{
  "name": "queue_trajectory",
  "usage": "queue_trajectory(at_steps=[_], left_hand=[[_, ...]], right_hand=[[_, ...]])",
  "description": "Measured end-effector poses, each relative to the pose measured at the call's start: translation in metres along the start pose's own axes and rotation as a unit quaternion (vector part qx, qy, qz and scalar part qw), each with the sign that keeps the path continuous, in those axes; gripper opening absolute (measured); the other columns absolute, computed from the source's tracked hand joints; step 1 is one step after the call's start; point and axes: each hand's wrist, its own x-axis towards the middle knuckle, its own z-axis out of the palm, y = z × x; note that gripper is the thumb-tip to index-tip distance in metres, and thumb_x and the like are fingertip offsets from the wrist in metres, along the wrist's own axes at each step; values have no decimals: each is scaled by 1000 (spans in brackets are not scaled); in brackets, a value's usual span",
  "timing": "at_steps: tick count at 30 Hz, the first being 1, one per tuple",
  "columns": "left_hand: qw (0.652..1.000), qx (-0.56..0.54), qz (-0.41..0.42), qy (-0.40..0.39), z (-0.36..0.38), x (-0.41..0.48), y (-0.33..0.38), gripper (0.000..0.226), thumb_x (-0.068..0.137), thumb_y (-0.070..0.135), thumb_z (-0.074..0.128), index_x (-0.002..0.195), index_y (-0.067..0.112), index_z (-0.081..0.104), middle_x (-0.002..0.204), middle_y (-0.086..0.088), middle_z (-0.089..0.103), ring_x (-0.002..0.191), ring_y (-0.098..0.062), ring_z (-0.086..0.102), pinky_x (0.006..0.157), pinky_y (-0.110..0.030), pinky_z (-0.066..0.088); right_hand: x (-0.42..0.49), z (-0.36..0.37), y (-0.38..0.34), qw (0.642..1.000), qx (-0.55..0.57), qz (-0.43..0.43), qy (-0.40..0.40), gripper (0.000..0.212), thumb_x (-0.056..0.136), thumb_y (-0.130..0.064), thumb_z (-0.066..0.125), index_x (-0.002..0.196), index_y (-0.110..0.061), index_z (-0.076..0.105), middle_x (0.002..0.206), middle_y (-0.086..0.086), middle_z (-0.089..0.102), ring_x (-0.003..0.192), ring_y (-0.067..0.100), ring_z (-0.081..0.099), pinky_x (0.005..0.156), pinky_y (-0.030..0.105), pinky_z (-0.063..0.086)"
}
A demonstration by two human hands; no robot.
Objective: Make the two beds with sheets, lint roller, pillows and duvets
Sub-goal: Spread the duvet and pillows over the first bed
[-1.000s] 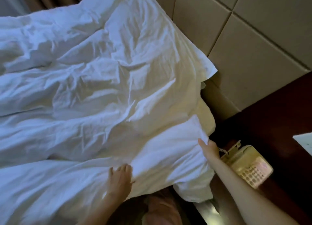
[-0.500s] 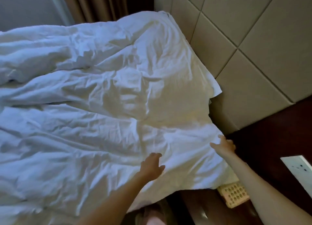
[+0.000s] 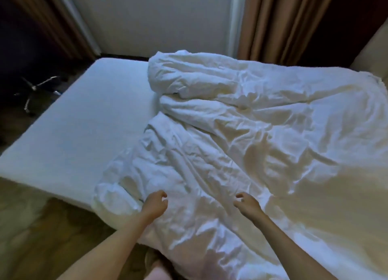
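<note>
over the near edge of the bed, both forearms reach forward side by side, the left hand [image 3: 154, 204] and right hand [image 3: 247, 204] near each other and level, knuckles up. each hand's fingers are curled in toward the thumb just above or on the crumpled white duvet [image 3: 252, 143]; whether they pinch the cloth or are simply clenched i cannot tell. the duvet lies bunched over the right part of the bed, rolled into thick folds toward the far side, its near edge hanging off the bed below the forearms. the smooth white mattress [image 3: 84, 132] lies bare on the left. brown curtains [image 3: 273, 23] frame a pale window panel [image 3: 157, 17] beyond the bed. half a second ago the hands lay flat and wider apart on the duvet's corner beside the padded headboard, the right one at its edge; now the view has swung left, away from the headboard, and the fingers have curled.
</note>
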Motion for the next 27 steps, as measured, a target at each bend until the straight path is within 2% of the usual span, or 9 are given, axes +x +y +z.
queue_trajectory(at_steps=[5,8,10,14,16,18,22,24,27], left_hand=[[985,-140,-93,50,-59,25,-97,19,92,12,48,105,17,62,118,-6,61,113,-23,55,86,-27,43],[970,-183,-152,45,-79,59,-158,36,93,13,46,128,10,50,127,-9,52,111,-22,51,87,-26,41],[960,-201,-185,56,-93,90,-195,39,92,15,47,130,8,46,120,-11,50,103,-25,50,84,-31,44],[928,-239,-267,98,-123,163,-251,66,89,33,58,143,16,26,149,-16,15,133,-37,22,107,-48,32],[913,-321,-252,27,-136,192,-262,86,86,43,63,150,16,11,152,-15,22,137,-35,25,109,-46,31],[895,-383,-218,-66,-144,214,-264,89,83,48,66,148,12,16,147,-12,35,132,-31,38,104,-39,36],[934,-295,-121,-159,-164,221,-245,52,69,34,64,114,12,53,114,-6,60,97,-20,59,85,-33,51],[921,-335,-65,-189,-176,206,-227,42,58,24,53,100,21,58,100,1,65,88,-14,61,73,-28,53],[938,-274,78,-198,-183,177,-198,33,68,15,52,99,24,59,95,5,65,87,-10,62,73,-23,51]], right_hand=[[23,64,-101,997,-21,-59,-45,41,92,-20,52,131,-8,50,120,11,56,99,22,55,79,28,42],[35,114,-155,995,-20,-77,-62,42,92,-25,55,131,-13,50,126,12,52,104,20,53,82,28,42],[45,150,-189,995,-5,-72,-74,40,91,-27,56,130,-17,51,127,10,51,108,19,53,87,29,44],[67,209,-248,995,14,-52,-89,35,92,-29,55,127,-22,52,126,4,50,113,17,51,85,25,42],[77,224,-273,996,9,-49,-79,34,93,-30,55,126,-24,53,126,2,52,115,16,52,86,25,42],[86,233,-297,997,-1,-52,-59,34,93,-30,55,126,-23,53,125,1,53,116,16,52,88,25,42],[93,253,-343,997,1,-58,-42,35,93,-29,54,127,-20,53,123,1,53,111,15,52,87,25,43],[92,262,-364,997,-2,-69,-38,35,93,-28,53,127,-19,53,125,3,54,110,15,52,88,24,42],[90,273,-392,996,1,-77,-35,39,93,-29,53,130,-16,51,128,7,54,112,16,52,93,26,42]])
